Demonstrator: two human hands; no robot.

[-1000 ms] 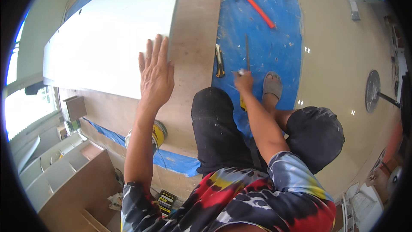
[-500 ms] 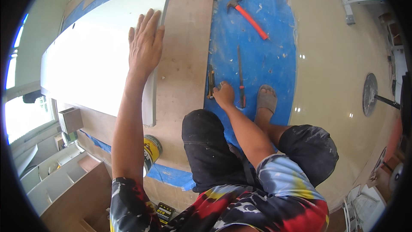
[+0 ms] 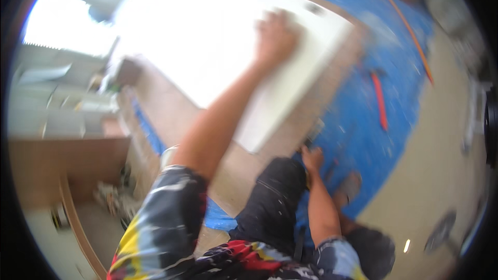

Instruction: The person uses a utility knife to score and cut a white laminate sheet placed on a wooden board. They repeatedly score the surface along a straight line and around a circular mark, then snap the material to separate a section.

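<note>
– What's under my hands?
– One smooth white panel (image 3: pixel 290 98) lying on the brown board (image 3: pixel 244 171); my left hand (image 3: pixel 275 33) lies on it, blurred.
– And my right hand (image 3: pixel 312 158)?
– Down on the blue sheet (image 3: pixel 358 124); grip unclear.

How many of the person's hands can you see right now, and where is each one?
2. The left hand lies flat on the white panel, arm stretched forward. The right hand is down on the blue floor sheet beside the knee. The picture is blurred.
</note>
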